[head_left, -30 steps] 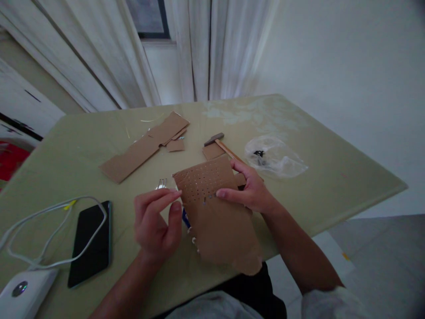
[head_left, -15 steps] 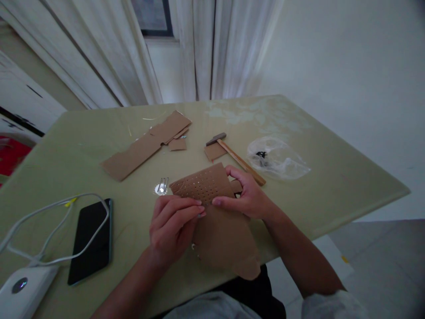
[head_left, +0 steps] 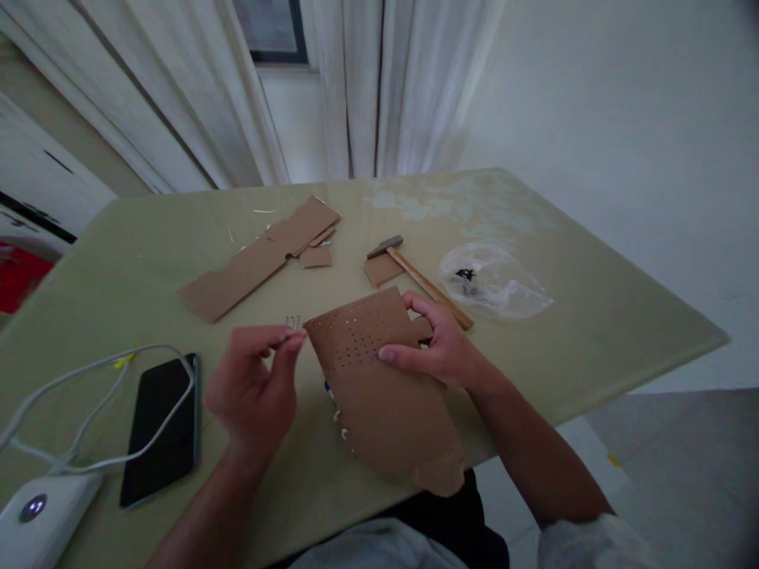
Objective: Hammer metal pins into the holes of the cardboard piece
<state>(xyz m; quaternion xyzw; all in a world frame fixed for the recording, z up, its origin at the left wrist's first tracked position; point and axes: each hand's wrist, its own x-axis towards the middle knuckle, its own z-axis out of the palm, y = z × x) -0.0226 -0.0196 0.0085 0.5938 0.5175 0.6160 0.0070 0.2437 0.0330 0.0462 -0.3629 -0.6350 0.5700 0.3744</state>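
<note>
The right hand (head_left: 442,348) grips the brown cardboard sheet with small holes (head_left: 379,379), tilted up over the near edge of the green tabletop (head_left: 593,316). The left hand (head_left: 254,387), just left of the sheet, pinches its fingertips together; whether it holds something I cannot tell. It is best to keep the sheet still and aim slowly at one hole.

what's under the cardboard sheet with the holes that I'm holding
Small white and blue bits poke out from under the left edge of the cardboard sheet, held by the right hand. The table lies below. Everything else beneath is covered.

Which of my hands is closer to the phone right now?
Left. The left hand hovers just right of the phone, not touching it. The right hand is farther right, holding the cardboard.
</note>
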